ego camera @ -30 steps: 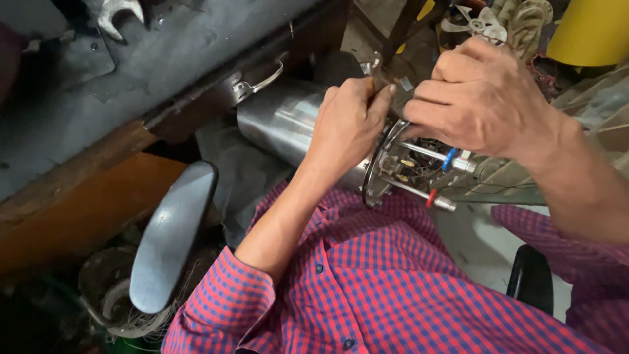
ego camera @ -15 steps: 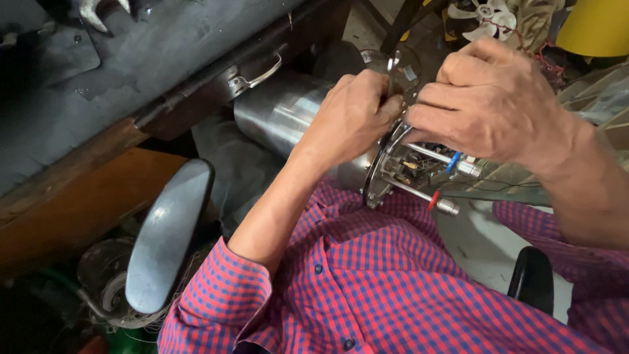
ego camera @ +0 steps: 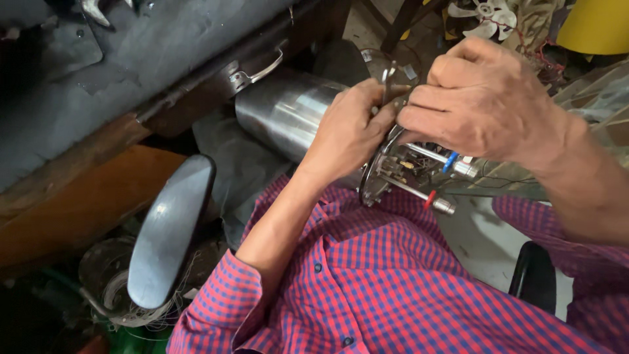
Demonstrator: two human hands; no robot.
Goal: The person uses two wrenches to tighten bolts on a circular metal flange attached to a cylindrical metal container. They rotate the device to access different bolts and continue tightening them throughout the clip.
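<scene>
A shiny steel cylinder (ego camera: 282,111) lies on its side in my lap, its open round base (ego camera: 380,177) facing me with rods, a blue cap (ego camera: 449,162) and a red cap (ego camera: 429,200) showing inside. My left hand (ego camera: 347,134) grips the rim of that base. My right hand (ego camera: 481,101) is closed over the top of the base, fingers curled around a thin metal tool (ego camera: 388,82) that pokes up between both hands. What the tool's tip touches is hidden by my fingers.
A dark workbench (ego camera: 131,59) with a metal drawer handle (ego camera: 259,69) runs along the upper left. A curved grey metal blade (ego camera: 171,229) lies at lower left over a bucket of wire (ego camera: 108,288). A white fan blade (ego camera: 481,16) and yellow object (ego camera: 599,26) sit behind.
My view has shifted slightly; both hands stay on the cylinder's base, the right hand settling a little lower over the tool.
</scene>
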